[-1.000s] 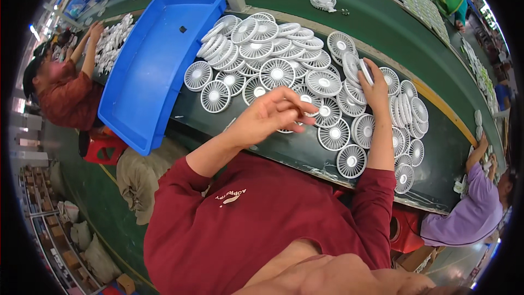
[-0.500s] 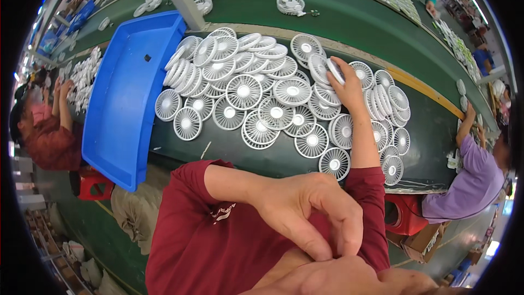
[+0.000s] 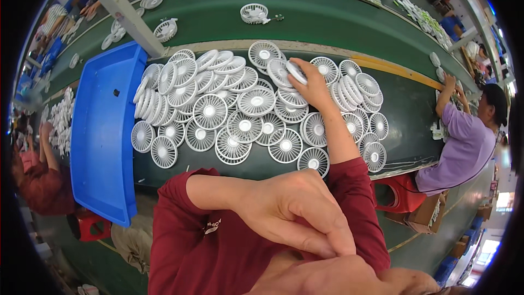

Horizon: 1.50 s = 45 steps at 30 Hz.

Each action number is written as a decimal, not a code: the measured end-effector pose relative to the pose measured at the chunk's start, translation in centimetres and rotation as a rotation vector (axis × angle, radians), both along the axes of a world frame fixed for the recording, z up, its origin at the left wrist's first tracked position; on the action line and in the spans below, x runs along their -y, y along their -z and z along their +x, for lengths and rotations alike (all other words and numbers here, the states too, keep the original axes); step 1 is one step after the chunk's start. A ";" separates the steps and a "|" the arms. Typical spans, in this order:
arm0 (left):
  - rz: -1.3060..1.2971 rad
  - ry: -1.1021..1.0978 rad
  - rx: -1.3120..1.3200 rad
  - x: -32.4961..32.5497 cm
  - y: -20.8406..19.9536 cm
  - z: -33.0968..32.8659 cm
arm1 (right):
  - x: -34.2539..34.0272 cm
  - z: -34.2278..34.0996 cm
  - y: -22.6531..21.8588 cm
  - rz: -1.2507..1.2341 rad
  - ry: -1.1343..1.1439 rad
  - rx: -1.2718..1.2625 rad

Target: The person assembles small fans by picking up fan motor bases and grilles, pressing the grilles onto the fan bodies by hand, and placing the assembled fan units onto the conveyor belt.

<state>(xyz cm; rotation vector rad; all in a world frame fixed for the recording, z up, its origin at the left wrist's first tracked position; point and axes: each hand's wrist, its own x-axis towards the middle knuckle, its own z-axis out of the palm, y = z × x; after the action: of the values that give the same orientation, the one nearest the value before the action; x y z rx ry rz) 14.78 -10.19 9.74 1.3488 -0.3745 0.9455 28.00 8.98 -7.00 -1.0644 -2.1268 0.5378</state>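
Observation:
Round white fan grilles with radial ribs and solid hubs lie in an overlapping heap on the dark green table. At the far side of the heap, my right hand is closed round the edge of one tilted fan grille. That grille leans beside another, and its lower part is covered by my fingers. My left hand is raised in front of my upper body, away from the heap. Its fingers are curled, with thumb and forefinger pressed together, and nothing shows between them.
Left of the heap stands a large blue tray with a small dark piece inside. Beyond a ledge, a green conveyor carries a fan housing. A grey post rises at the back left. A person in purple sits at right.
The view has turned, so the heap and tray sit further left and lower. My right hand stays at the same grille. My left thumb and fingers have come closer together.

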 end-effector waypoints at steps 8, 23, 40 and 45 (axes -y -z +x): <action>-0.324 -0.357 -0.343 -2.0 -0.4 -0.9 | -0.5 -0.2 1.6 0.051 -0.018 -0.065; 0.417 -1.514 -0.926 -31.4 12.1 -6.1 | -0.8 1.0 2.1 0.083 0.019 -0.131; 0.648 -1.552 -1.452 -41.3 17.4 -7.7 | -0.3 -0.5 1.5 0.046 0.002 -0.171; 0.709 -1.576 -1.745 -36.9 14.1 -6.0 | -0.3 0.2 2.0 0.059 0.017 -0.187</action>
<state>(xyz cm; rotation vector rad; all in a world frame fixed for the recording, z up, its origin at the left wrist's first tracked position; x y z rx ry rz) 8.79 26.68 -4.36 2.5246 2.1074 0.3222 28.17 9.32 -9.00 -0.9604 -1.9565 0.5409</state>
